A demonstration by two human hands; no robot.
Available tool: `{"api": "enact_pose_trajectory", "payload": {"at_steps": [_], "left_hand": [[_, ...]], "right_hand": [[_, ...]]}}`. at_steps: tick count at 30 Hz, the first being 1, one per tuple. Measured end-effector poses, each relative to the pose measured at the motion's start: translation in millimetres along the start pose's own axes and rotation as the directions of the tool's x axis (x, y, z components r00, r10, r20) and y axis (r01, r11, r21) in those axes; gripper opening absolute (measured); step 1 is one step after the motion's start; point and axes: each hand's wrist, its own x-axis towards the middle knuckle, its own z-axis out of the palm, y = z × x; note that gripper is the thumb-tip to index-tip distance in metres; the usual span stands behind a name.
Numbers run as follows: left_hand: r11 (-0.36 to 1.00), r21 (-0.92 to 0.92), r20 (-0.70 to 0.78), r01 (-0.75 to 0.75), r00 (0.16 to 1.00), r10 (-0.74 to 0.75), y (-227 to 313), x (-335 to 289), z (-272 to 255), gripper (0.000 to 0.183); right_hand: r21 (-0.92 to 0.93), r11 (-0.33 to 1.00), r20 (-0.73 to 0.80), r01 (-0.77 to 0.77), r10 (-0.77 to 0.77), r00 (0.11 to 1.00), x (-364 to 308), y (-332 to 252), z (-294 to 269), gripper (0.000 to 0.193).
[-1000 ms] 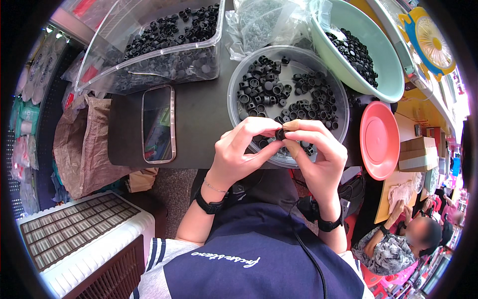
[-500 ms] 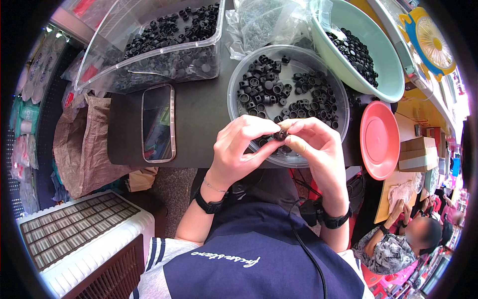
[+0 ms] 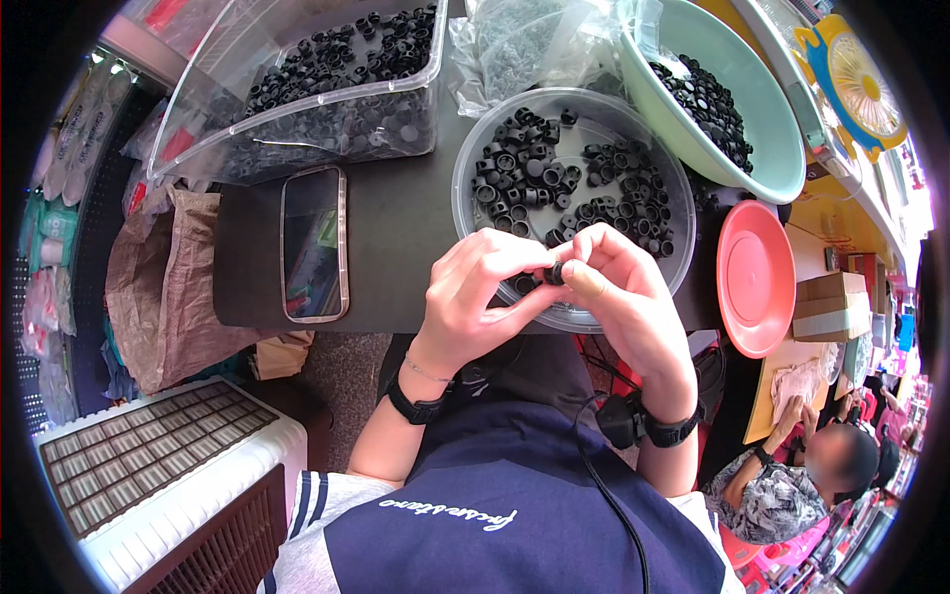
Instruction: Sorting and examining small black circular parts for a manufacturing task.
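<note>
Between my hands is a small black plastic cap, held over the near side of a round clear tub. My left hand pinches it between thumb and fingertips. From the other side the thumb and fingers of my right hand close on the cap too. My fingertips cover much of it. In the tub below lie many similar black cylindrical parts, some showing round openings.
A big clear bin of black parts stands at the back left. A mint-green basin holds more at the back right, beside a red plate. A clear rectangular lid lies left. Another person works far right.
My right hand has shifted slightly and its fingers have changed their position around the cap. The cap has turned a little between my fingertips. My left hand is almost unmoved.
</note>
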Motion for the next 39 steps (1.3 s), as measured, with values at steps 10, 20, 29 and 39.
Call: {"api": "enact_pose_trajectory", "payload": {"at_steps": [10,20,29,39], "left_hand": [[0.999,-0.021,-0.053,0.025,0.998,-0.026,0,0,3,0.042],[0.999,0.048,-0.024,0.007,1.000,-0.006,1,-3,0,0.039],[1.000,0.002,-0.034,0.022,0.999,-0.022,0,3,2,0.035],[0.995,-0.019,-0.007,0.094,0.996,-0.094,-1,5,0,0.021]], "right_hand": [[-0.200,0.976,-0.058,0.090,-0.103,0.993,0,1,10,0.016],[-0.255,0.942,-0.043,0.220,-0.238,0.970,0,5,14,0.031],[-0.553,0.806,-0.223,0.210,-0.386,0.895,-7,-41,-5,0.012],[-0.940,0.320,-0.245,0.121,-0.876,0.415,-1,-100,-98,0.031]]}}
